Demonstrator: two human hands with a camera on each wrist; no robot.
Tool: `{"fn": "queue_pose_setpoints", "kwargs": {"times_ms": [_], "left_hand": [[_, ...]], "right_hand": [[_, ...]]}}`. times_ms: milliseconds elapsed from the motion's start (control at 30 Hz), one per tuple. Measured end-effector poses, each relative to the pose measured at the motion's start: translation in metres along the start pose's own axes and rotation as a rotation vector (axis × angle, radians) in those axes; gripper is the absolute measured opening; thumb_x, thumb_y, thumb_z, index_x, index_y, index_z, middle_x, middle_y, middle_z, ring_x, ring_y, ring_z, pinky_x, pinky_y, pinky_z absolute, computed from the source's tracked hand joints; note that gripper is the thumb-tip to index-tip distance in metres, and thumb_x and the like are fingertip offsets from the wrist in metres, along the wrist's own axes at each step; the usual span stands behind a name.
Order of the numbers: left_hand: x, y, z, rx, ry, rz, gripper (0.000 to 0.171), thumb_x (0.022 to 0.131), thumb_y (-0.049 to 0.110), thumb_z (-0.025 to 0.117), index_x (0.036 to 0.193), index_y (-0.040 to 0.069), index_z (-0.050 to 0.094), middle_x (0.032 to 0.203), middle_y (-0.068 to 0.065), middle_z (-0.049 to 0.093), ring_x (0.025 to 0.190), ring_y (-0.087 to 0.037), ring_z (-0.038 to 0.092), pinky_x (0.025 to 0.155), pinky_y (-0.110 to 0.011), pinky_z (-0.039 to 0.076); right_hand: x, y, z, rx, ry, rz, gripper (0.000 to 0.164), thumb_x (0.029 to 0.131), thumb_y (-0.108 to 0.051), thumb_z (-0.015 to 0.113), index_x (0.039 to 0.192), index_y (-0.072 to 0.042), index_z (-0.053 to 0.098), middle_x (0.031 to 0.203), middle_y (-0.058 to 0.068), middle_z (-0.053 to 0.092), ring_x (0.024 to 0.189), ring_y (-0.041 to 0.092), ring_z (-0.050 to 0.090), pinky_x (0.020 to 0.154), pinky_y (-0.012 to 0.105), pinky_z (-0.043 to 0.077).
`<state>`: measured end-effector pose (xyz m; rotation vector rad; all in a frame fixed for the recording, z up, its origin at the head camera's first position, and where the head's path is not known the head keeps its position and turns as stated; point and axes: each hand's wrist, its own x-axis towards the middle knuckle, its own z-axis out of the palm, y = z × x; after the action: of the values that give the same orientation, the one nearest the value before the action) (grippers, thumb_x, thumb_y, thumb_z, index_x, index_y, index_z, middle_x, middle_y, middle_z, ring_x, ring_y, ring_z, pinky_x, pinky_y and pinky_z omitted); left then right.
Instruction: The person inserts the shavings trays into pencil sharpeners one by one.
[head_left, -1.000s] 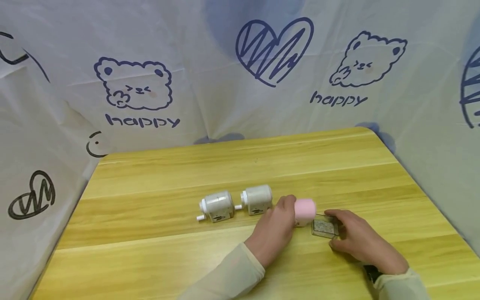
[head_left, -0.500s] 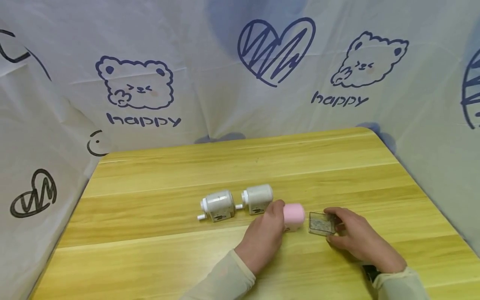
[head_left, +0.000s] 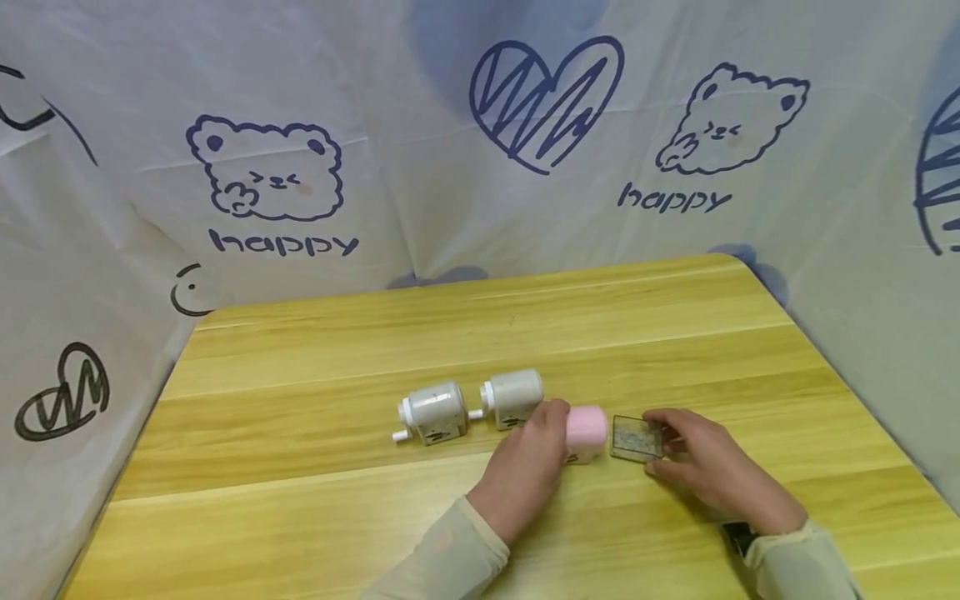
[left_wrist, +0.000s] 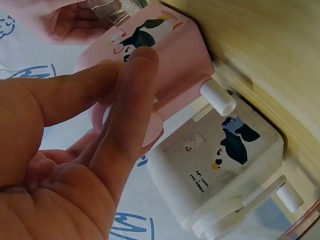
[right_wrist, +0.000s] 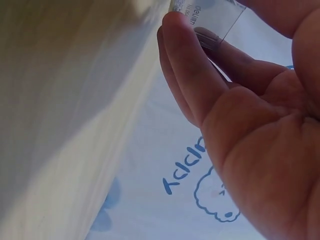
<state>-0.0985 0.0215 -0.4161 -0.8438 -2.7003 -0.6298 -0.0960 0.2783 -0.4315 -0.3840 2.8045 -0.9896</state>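
My left hand (head_left: 525,467) grips a pink crank pencil sharpener (head_left: 587,429) from its left end, on the table. Panda prints show on its side in the left wrist view, where my left fingers (left_wrist: 132,95) are around its crank end. Just right of it, my right hand (head_left: 705,462) pinches a clear shavings drawer (head_left: 636,439) between thumb and fingers. Grey shavings lie in the drawer, and a narrow gap parts it from the sharpener. Part of the drawer (right_wrist: 215,20) shows above my right fingers in the right wrist view.
Two white crank sharpeners (head_left: 438,412) stand in a row left of the pink one; the nearer white sharpener (left_wrist: 225,155) is close beside it. The wooden table (head_left: 300,517) meets a printed cloth (head_left: 420,167) at its back and sides.
The pink sharpener has moved left with my left hand, parting from the drawer. The drawer has then shifted slightly left and back with my right hand. The white sharpeners have stayed put.
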Motion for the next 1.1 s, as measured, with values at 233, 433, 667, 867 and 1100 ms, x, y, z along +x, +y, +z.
{"fn": "queue_pose_setpoints", "kwargs": {"times_ms": [233, 433, 667, 867, 1100], "left_hand": [[0.000, 0.000, 0.000, 0.013, 0.004, 0.008, 0.025, 0.086, 0.006, 0.065, 0.104, 0.002, 0.048, 0.090, -0.010, 0.058, 0.062, -0.018, 0.060, 0.050, -0.021, 0.046], [-0.001, -0.001, 0.000, 0.001, -0.002, 0.002, 0.025, 0.086, 0.006, 0.065, 0.104, 0.003, 0.048, 0.090, -0.009, 0.057, 0.062, -0.017, 0.059, 0.050, -0.022, 0.046], [0.001, 0.000, -0.001, 0.010, -0.006, 0.009, 0.024, 0.086, 0.006, 0.064, 0.103, 0.003, 0.048, 0.086, -0.008, 0.055, 0.058, -0.015, 0.056, 0.047, -0.020, 0.043], [0.001, 0.000, -0.001, 0.023, -0.006, 0.011, 0.023, 0.087, 0.006, 0.064, 0.102, 0.003, 0.048, 0.084, -0.007, 0.054, 0.056, -0.014, 0.054, 0.045, -0.020, 0.042], [0.000, -0.001, 0.000, 0.036, 0.002, 0.022, 0.024, 0.087, 0.007, 0.065, 0.103, 0.003, 0.047, 0.085, -0.007, 0.054, 0.055, -0.013, 0.054, 0.045, -0.019, 0.042]], "right_hand": [[0.005, -0.003, 0.002, 0.012, -0.030, -0.014, 0.058, 0.081, -0.020, 0.075, 0.130, 0.000, 0.051, 0.120, 0.015, 0.058, 0.095, 0.022, 0.061, 0.081, 0.038, 0.051], [0.011, -0.006, 0.003, 0.001, -0.059, -0.014, 0.060, 0.081, -0.022, 0.075, 0.132, -0.001, 0.050, 0.123, 0.016, 0.057, 0.098, 0.023, 0.060, 0.082, 0.038, 0.051], [0.013, -0.008, 0.004, 0.004, -0.056, -0.038, 0.060, 0.081, -0.021, 0.075, 0.132, 0.000, 0.050, 0.124, 0.020, 0.056, 0.098, 0.026, 0.061, 0.081, 0.039, 0.051], [0.016, -0.006, 0.003, -0.025, -0.060, -0.086, 0.061, 0.081, -0.019, 0.075, 0.133, 0.001, 0.049, 0.125, 0.019, 0.056, 0.098, 0.024, 0.061, 0.081, 0.037, 0.051], [0.019, -0.007, 0.000, -0.048, -0.078, -0.097, 0.061, 0.081, -0.019, 0.075, 0.132, 0.000, 0.050, 0.122, 0.016, 0.058, 0.097, 0.023, 0.060, 0.082, 0.038, 0.051]]}}
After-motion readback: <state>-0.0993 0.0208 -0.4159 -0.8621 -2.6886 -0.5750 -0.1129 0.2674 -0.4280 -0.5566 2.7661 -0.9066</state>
